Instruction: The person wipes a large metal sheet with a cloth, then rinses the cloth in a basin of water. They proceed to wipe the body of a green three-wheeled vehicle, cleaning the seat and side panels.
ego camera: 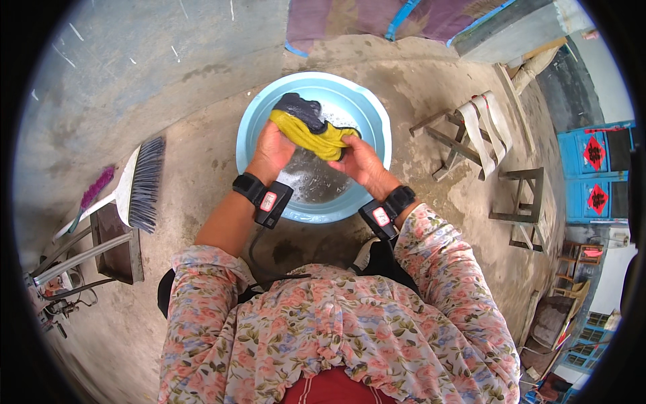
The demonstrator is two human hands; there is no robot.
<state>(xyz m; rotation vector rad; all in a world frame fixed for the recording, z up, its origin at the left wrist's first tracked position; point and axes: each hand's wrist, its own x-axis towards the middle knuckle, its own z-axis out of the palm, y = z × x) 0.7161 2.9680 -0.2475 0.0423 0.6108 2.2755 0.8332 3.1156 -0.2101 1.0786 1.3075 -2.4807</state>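
A wet yellow and dark grey cloth (315,134) is stretched between my hands, above a light blue plastic basin (381,123). My left hand (275,144) grips its left end from below, with the dark side folded up over the top. At the other end, my right hand (361,159) pinches the yellow part between thumb and fingers. Sudsy, greyish water (318,182) lies in the basin under the cloth. Each wrist wears a black strap with a small black box.
To the left are a broom (144,184), a purple duster (96,187) and a metal dustpan (113,242). A folding stool with white straps (477,134) and a wooden stool (525,197) stand on the right. A grey wall (166,60) rises behind the basin.
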